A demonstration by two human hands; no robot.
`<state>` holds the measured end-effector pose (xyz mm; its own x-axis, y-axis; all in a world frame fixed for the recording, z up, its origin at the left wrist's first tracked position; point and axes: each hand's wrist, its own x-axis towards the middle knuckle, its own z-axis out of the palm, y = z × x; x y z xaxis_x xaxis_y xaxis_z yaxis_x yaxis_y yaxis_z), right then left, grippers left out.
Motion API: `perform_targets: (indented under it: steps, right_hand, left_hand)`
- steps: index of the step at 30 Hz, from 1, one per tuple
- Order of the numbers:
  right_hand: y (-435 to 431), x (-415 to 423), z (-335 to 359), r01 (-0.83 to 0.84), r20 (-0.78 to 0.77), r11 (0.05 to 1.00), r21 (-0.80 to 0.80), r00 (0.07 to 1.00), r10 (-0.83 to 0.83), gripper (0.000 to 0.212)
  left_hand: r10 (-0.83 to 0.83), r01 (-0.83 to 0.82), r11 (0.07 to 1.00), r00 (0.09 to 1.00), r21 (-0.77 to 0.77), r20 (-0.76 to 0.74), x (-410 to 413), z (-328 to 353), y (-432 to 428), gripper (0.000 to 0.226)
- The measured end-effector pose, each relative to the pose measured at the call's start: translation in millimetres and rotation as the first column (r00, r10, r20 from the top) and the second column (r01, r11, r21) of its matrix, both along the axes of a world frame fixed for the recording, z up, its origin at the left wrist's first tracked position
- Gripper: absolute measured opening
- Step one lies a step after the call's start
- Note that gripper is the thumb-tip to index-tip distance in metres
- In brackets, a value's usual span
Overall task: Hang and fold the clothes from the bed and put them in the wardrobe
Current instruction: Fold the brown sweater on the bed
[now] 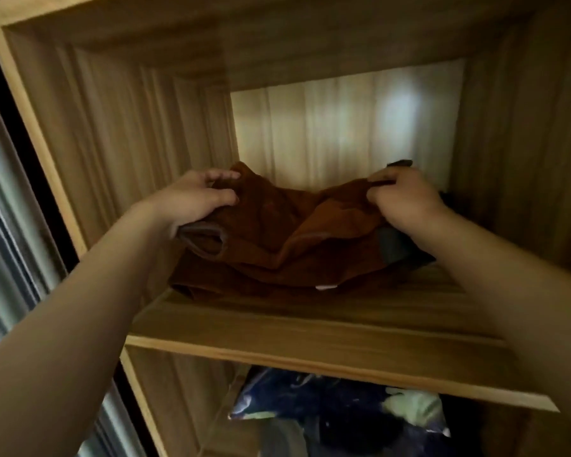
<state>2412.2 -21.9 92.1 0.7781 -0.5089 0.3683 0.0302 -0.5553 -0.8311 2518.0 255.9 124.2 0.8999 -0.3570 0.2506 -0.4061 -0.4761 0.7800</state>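
Observation:
A folded rust-brown garment (277, 239) with grey cuffs lies on a wooden wardrobe shelf (310, 328), its bottom resting on the board. My left hand (195, 196) grips its left edge, thumb and fingers curled round the cloth. My right hand (406, 196) pinches its right edge, bunching the fabric upward. A dark grey piece of cloth (396, 245) shows under my right wrist; whether it belongs to the garment I cannot tell.
The compartment has wooden side walls (112, 143) and a pale back panel (343, 127). In the compartment below lie dark blue and pale green clothes (343, 407). A sliding door frame (10, 192) runs along the left.

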Motion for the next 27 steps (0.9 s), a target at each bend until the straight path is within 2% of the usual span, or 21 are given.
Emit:
perform_targets:
  steps: [4, 10, 16, 22, 25, 26, 27]
  right_hand:
    - [7.0, 22.5, -3.4, 0.012, -0.019, 0.997, 0.074, 1.0, -0.011, 0.034]
    - [37.4, 64.5, -9.5, -0.004, 0.0, 0.97, 0.242, 1.0, 0.005, 0.05]
    - [70.5, 86.6, -39.5, 0.017, 0.025, 0.883, 0.47, 0.999, -0.032, 0.056]
    - [96.1, 95.8, -56.9, 0.006, -0.019, 0.739, 0.673, 1.0, 0.009, 0.064]
    - [109.4, 100.0, -56.6, -0.044, 0.028, 0.468, 0.883, 0.999, 0.04, 0.06]
    - [112.2, 99.4, -54.2, -0.062, 0.019, 0.454, 0.889, 0.995, 0.098, 0.063]
    - [112.2, 98.5, -51.3, -0.088, -0.032, 0.543, 0.835, 0.978, 0.207, 0.066]
  left_hand:
    - [-0.052, 0.052, 0.987, 0.999, 0.15, -0.005, 55.3, -6.1, -2.5, 0.044]
    - [-0.014, -0.007, 0.921, 0.999, 0.389, 0.051, 134.8, 2.7, -16.8, 0.056]
    - [-0.087, -0.008, 0.848, 0.984, 0.53, 0.155, 194.6, 4.2, -58.3, 0.055]
    - [-0.21, 0.037, 0.799, 0.952, 0.6, 0.221, 241.6, 8.1, -109.1, 0.05]
    - [-0.265, 0.038, 0.768, 0.928, 0.64, 0.263, 256.7, 4.2, -128.7, 0.049]
    - [-0.272, 0.032, 0.757, 0.923, 0.652, 0.271, 261.6, 1.1, -132.8, 0.048]
    - [-0.273, 0.021, 0.748, 0.921, 0.663, 0.279, 266.8, -3.2, -136.2, 0.048]
